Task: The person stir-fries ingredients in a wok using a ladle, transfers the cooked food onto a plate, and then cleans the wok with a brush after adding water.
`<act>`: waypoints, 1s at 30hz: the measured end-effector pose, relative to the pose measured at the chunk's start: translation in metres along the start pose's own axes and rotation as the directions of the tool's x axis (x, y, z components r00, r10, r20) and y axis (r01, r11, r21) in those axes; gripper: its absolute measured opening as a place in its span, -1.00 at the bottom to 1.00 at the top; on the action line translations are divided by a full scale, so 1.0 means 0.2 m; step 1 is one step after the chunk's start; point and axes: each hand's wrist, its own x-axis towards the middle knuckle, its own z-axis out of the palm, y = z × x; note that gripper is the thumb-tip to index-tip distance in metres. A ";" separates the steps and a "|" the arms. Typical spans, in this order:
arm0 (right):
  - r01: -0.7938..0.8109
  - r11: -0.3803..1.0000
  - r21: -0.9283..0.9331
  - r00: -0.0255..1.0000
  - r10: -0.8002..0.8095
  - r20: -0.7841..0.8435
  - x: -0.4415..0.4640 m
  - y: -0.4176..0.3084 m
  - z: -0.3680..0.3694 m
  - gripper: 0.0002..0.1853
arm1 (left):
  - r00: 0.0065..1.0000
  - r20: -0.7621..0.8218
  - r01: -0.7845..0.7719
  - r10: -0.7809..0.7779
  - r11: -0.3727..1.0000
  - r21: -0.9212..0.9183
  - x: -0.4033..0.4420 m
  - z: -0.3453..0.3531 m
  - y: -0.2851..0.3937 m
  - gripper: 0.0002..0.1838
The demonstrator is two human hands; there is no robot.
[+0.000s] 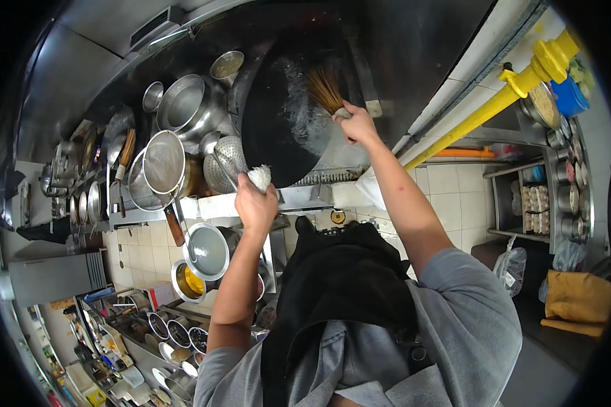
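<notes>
My right hand (357, 125) is closed around the bound end of a bamboo wok brush (324, 87). The splayed bristles lie over a large dark wok (268, 136), where foamy water streaks the surface. At the wok's near left rim, my left hand (256, 205) is closed on a bunched white cloth (259, 178). Whether it also grips the rim beneath is hidden. A ladle (210, 142) has its handle running close to that hand, and a perforated skimmer (225, 165) lies just beyond.
Left of the wok are a wire strainer (164, 161) and metal bowls (182, 102). A pot of liquid (208, 251) stands below the counter edge. A yellow pipe (475, 122) crosses on the right, near shelves with egg trays (536, 210).
</notes>
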 end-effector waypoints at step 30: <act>0.113 0.724 -0.681 0.896 -0.370 -0.244 0.93 -0.69 0.53 -0.41 | 0.614 0.637 0.718 -0.466 -0.004 -0.696 0.49 1.02 -0.44 -0.67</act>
